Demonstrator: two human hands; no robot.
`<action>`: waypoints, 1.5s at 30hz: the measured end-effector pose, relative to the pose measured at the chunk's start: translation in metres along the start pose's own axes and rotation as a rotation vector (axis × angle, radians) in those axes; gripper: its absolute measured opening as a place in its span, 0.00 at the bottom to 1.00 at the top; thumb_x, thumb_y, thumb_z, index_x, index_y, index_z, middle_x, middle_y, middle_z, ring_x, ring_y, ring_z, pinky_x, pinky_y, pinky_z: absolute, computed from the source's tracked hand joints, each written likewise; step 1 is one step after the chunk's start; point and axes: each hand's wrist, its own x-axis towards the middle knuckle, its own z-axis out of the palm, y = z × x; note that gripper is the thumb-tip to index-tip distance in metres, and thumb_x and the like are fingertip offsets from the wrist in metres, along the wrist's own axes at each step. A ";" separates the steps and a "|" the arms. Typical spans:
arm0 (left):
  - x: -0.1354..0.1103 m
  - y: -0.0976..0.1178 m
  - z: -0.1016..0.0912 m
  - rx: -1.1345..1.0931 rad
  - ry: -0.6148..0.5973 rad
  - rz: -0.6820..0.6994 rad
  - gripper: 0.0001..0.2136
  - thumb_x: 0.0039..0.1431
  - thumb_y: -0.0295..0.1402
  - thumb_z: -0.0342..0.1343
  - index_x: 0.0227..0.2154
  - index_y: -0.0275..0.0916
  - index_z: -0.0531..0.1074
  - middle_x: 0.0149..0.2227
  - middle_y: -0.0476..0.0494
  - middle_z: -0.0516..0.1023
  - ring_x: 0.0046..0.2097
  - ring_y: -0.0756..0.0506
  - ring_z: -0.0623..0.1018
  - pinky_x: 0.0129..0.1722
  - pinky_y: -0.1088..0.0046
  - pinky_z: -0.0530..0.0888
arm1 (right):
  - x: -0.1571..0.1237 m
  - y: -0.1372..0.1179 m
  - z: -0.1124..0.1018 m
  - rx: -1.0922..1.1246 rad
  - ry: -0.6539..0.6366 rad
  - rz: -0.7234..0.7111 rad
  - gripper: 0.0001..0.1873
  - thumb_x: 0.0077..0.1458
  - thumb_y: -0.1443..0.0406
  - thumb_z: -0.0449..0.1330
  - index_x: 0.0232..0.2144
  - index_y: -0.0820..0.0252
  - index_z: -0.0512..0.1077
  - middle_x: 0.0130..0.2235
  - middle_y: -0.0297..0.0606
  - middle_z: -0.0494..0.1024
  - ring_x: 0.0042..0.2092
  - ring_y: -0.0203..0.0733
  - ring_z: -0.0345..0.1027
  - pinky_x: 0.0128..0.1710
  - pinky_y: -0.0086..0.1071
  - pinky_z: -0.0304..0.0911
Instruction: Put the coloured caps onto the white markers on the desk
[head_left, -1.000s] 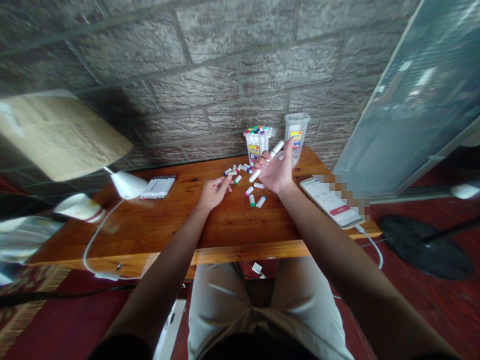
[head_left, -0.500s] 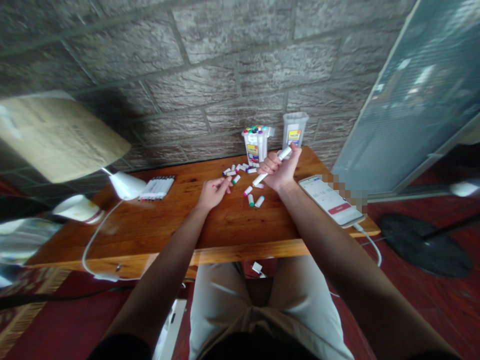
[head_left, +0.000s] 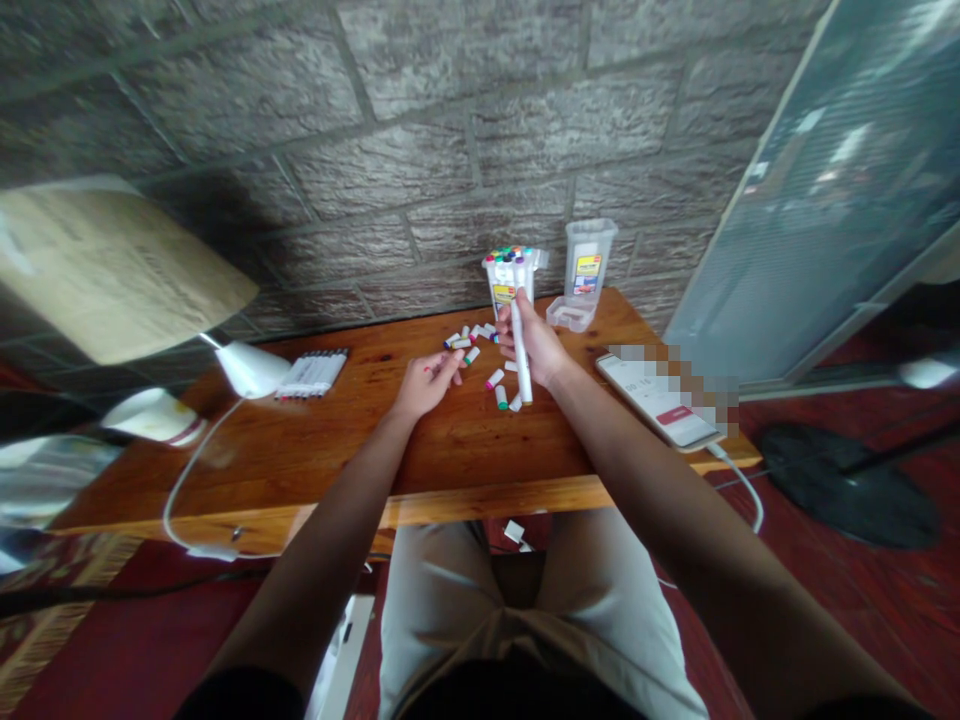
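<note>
My right hand [head_left: 529, 338] is closed around a white marker [head_left: 520, 362] held upright, its lower end near the wooden table [head_left: 420, 440]. The hand is just in front of a clear tub full of coloured-cap markers [head_left: 510, 277]. My left hand [head_left: 429, 382] rests on the table with its fingers curled, pinching a small cap I can barely make out. Several loose coloured caps [head_left: 496, 380] lie scattered between and beyond both hands.
An empty clear tub [head_left: 589, 260] stands at the back right with its lid [head_left: 569, 314] beside it. A phone [head_left: 658, 402] on a cable lies to the right. A row of markers [head_left: 315, 373], a white lamp [head_left: 251, 368] and a stone wall lie left and behind.
My right hand has swung the marker from a slanted pose near the empty tub to upright, moving left toward the full tub. The left hand has stayed put.
</note>
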 end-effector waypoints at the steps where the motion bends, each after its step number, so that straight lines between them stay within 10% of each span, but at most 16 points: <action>1: 0.000 -0.001 0.000 -0.005 0.001 -0.008 0.27 0.64 0.56 0.48 0.33 0.36 0.78 0.23 0.46 0.77 0.24 0.50 0.72 0.28 0.74 0.68 | 0.000 0.001 -0.001 -0.032 0.014 -0.004 0.31 0.51 0.35 0.58 0.24 0.56 0.65 0.19 0.25 0.62 0.18 0.29 0.48 0.17 0.28 0.44; 23: -0.002 0.008 -0.001 -0.007 -0.026 -0.070 0.32 0.65 0.58 0.42 0.25 0.36 0.78 0.21 0.45 0.77 0.24 0.49 0.74 0.28 0.74 0.69 | -0.002 0.011 -0.003 -0.108 -0.012 0.059 0.03 0.53 0.64 0.67 0.30 0.58 0.78 0.34 0.34 0.82 0.28 0.29 0.71 0.24 0.20 0.61; 45: -0.002 0.010 0.000 0.009 -0.023 -0.071 0.32 0.64 0.59 0.42 0.28 0.36 0.80 0.16 0.50 0.68 0.21 0.50 0.69 0.26 0.73 0.66 | 0.000 0.018 -0.006 -0.211 0.035 -0.012 0.19 0.40 0.50 0.74 0.27 0.57 0.77 0.28 0.32 0.78 0.25 0.29 0.63 0.19 0.24 0.49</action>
